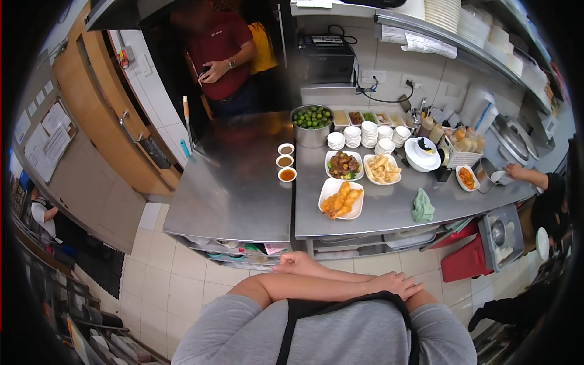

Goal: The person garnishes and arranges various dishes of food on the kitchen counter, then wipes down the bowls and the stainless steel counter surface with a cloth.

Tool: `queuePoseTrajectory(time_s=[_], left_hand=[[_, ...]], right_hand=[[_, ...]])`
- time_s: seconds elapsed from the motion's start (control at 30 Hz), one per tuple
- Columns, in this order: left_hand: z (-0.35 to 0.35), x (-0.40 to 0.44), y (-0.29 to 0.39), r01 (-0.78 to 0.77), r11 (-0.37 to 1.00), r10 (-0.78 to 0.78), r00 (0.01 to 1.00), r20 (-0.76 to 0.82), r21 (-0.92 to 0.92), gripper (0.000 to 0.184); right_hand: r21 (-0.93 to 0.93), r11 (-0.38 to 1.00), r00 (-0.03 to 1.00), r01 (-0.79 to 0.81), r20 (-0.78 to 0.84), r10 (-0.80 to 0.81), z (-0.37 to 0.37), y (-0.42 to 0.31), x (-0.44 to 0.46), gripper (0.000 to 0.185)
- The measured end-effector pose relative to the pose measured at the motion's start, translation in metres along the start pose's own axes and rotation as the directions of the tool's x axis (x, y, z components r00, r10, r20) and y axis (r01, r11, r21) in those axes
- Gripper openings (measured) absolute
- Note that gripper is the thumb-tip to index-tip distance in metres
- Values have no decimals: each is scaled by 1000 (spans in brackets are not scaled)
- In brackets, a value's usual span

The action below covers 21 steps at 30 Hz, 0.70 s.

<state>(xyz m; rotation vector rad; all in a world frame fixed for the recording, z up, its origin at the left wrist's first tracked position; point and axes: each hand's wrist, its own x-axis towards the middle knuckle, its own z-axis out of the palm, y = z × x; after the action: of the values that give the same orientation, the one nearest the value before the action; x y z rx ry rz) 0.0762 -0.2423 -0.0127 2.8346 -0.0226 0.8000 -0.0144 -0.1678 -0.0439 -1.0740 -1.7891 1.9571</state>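
My forearms are crossed in front of my body, below the counter's front edge. My left hand [396, 283] lies on my right arm near the elbow, its fingers stretched out and holding nothing. Past my left forearm, my right hand [297, 264] is curled closed, with no object visible in it. Ahead on the steel counter [359, 224] stand white dishes of fried, golden-battered food [342, 201], meat with greens [344, 165] and pale fried pieces [382, 169]. A crumpled green cloth [423, 205] lies to their right. Three small sauce cups [286, 162] stand in a row on the left.
A metal pot of green citrus fruits [312, 118] stands behind stacked white cups [369, 134]. At right, a co-worker's hand [517, 172] is beside a metal container [485, 173]. A person in a red shirt [216, 55] stands beyond the counter. A grey tub [504, 234] sits low right.
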Motion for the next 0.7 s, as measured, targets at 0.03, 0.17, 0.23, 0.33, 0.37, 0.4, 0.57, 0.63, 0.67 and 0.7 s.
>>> queuePoseTrajectory(time_s=[0.03,0.17,0.23,0.33,0.37,0.4,0.57,0.63,0.67,0.7], left_hand=[[2,0,-2,-33,999,33,999,-1,24,49],[4,0,-7,-92,996,92,996,-14,-3,47],[7,1,-6,-148,987,147,989,22,54,48],[6,0,-4,-177,982,176,984,30,62,49],[6,0,-4,-178,982,176,984,31,67,49],[7,0,-4,-176,983,173,983,66,44,50],[6,3,0,-173,984,166,977,132,44,50],[11,2,2,-163,986,162,984,73,20,49],[12,3,3,-178,983,174,982,78,40,49],[13,5,5,-162,986,157,981,115,38,49]], right_hand=[[89,992,995,90,22,-93,3,0,0,22],[371,917,965,146,149,-214,4,4,-4,21],[381,923,974,49,186,-128,-2,-7,-14,22],[195,979,991,-55,133,29,-9,-20,-28,24],[135,990,991,-38,133,20,-12,-5,-22,24],[75,997,991,-19,132,9,-13,-1,-20,23],[234,915,936,328,48,-348,-5,-14,-32,20],[288,905,945,313,2,-328,-2,-20,-39,20],[270,904,939,331,0,-344,-3,-13,-36,20],[213,920,940,328,21,-340,-6,-2,-33,21]])
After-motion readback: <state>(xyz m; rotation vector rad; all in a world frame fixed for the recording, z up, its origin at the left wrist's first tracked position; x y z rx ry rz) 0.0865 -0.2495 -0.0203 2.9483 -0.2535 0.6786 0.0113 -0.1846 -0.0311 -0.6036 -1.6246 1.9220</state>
